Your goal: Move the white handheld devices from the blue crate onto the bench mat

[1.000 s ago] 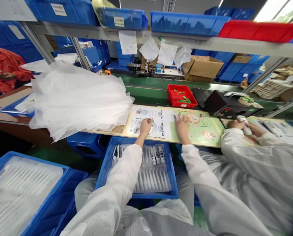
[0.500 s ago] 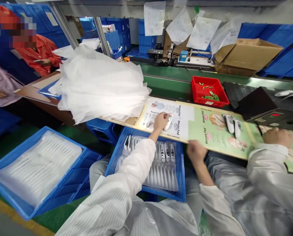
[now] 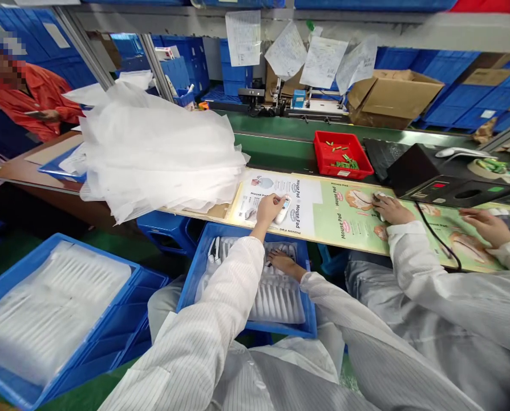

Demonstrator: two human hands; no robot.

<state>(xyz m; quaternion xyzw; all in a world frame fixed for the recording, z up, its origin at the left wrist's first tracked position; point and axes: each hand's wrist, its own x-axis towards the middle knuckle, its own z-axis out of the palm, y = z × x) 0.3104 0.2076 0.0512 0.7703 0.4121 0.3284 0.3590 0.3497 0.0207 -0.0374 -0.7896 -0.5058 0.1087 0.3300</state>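
Observation:
My left hand point(image 3: 268, 210) is on the printed mouse pad sheet, fingers closed on a slim white handheld device point(image 3: 283, 211) with a small screen. The device lies tilted on the sheet, its upper end showing past my fingertips. My right hand point(image 3: 286, 264) reaches into the blue bin point(image 3: 312, 314) on my lap. Its fingers are stretched out over the white devices point(image 3: 276, 302) standing in rows in clear wrapping there. The hand hides part of the upper row, and no device shows lifted in it.
A co-worker's hand point(image 3: 394, 210) touches a device on the green mat point(image 3: 357, 228) at right; their other hand point(image 3: 488, 228) is farther right. Behind stand a red tray point(image 3: 344, 168) of green batteries and a black box point(image 3: 434, 177). White sheets point(image 3: 161, 154) and another blue bin point(image 3: 122, 285) are left.
My right hand has moved left from the table's edge into the bin, over the devices. My left hand stays at its device. The co-worker's hand has come onto the green mat.

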